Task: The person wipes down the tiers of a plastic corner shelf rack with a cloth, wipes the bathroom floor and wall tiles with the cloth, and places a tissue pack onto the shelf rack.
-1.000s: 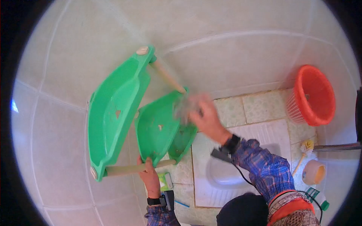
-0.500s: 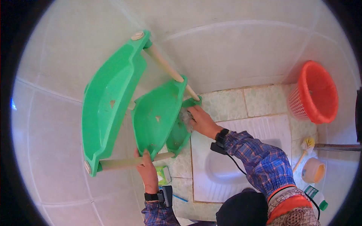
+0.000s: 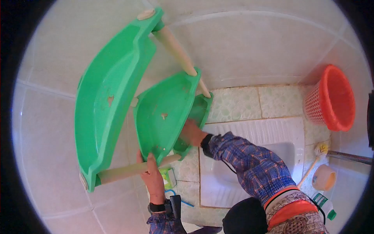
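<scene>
A green corner shelf (image 3: 105,101) with three tiers and cream posts stands against the tiled walls. Small brown marks show on its top and middle tiers. My left hand (image 3: 152,175) grips the front edge of the middle tier (image 3: 165,105), beside the lower post. My right hand (image 3: 191,132) reaches in under the middle tier, over the bottom tier (image 3: 198,109). Its fingers are blurred and partly hidden behind the middle tier's edge, and what they hold cannot be seen.
A white squat toilet (image 3: 253,128) is set in the floor. On the right are a red basket (image 3: 339,97), a yellow brush (image 3: 321,149), a tub (image 3: 324,178) and a bottle (image 3: 325,204). A green packet (image 3: 167,178) lies below the shelf.
My right hand has moved from beside the middle tier down and in over the bottom tier; the grey wad it held is out of sight. The shelf appears nearer. My left hand stays at the middle tier.
</scene>
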A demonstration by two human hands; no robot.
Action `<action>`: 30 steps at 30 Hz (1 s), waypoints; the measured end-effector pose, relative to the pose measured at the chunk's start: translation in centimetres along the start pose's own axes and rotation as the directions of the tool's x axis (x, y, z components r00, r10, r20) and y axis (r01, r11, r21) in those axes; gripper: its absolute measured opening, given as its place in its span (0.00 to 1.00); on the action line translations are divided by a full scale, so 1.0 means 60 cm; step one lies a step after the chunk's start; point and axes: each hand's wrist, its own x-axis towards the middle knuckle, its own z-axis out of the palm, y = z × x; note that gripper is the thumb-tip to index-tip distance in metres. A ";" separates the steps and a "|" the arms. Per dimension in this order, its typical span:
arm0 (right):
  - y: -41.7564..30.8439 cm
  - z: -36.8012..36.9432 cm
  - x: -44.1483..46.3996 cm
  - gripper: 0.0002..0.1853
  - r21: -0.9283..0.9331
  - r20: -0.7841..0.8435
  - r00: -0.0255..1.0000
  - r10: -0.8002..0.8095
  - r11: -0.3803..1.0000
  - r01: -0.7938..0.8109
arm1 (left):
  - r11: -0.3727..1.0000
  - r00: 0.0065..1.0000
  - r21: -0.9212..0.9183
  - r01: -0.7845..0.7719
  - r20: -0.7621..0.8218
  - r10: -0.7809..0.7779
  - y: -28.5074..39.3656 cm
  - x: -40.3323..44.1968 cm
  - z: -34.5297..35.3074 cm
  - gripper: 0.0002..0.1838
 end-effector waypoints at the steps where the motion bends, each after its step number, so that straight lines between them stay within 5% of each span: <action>1: -0.004 0.004 -0.005 0.10 0.067 0.029 1.000 -0.002 0.998 0.000 | 1.000 1.000 0.010 -0.007 -0.008 0.007 -0.003 0.001 -0.001 0.24; 3: -0.001 -0.005 -0.011 0.12 0.172 0.115 0.993 -0.031 0.985 0.011 | 0.999 0.999 0.031 -0.019 -0.026 0.020 -0.011 0.001 -0.004 0.24; 7: 0.014 -0.135 0.036 0.12 -0.112 0.328 0.934 -0.140 0.976 0.186 | 0.997 0.999 0.072 0.004 -0.036 -0.002 -0.017 0.003 -0.012 0.25; 9: 0.051 -0.143 0.048 0.11 -0.313 0.197 0.979 0.041 0.950 0.023 | 0.985 0.999 0.170 -0.008 -0.039 0.015 -0.023 0.005 -0.018 0.25; 13: 0.034 -0.104 0.037 0.09 -0.560 0.029 0.990 0.137 0.823 -0.098 | 0.999 0.998 0.048 -0.012 -0.057 0.015 -0.017 0.001 -0.006 0.26; 15: 0.038 -0.058 0.027 0.10 -0.311 0.073 0.997 -0.017 0.950 0.039 | 1.000 0.998 0.005 -0.016 -0.061 0.017 -0.012 -0.001 0.000 0.26; 19: -0.015 -0.024 0.006 0.10 -0.014 0.144 0.973 -0.183 0.982 0.186 | 0.997 0.999 0.075 -0.021 -0.024 0.023 -0.018 0.007 -0.010 0.26; 22: 0.019 -0.102 0.038 0.11 0.043 0.224 0.974 -0.038 0.999 0.029 | 0.993 0.999 0.122 -0.010 -0.038 0.014 -0.023 0.005 -0.021 0.26; 25: 0.031 -0.175 0.077 0.10 -0.522 0.254 0.927 0.276 0.846 -0.109 | 0.992 0.999 0.125 -0.008 -0.051 0.015 -0.030 0.005 -0.012 0.26; 28: 0.019 -0.105 0.058 0.10 -0.640 0.101 0.952 0.288 0.752 -0.160 | 0.994 0.999 0.112 -0.017 -0.042 0.022 -0.017 0.004 -0.014 0.26; 30: 0.057 -0.040 0.041 0.10 -0.352 0.106 0.994 0.040 0.936 0.000 | 0.990 0.998 0.140 -0.017 -0.058 0.025 -0.021 0.004 -0.013 0.26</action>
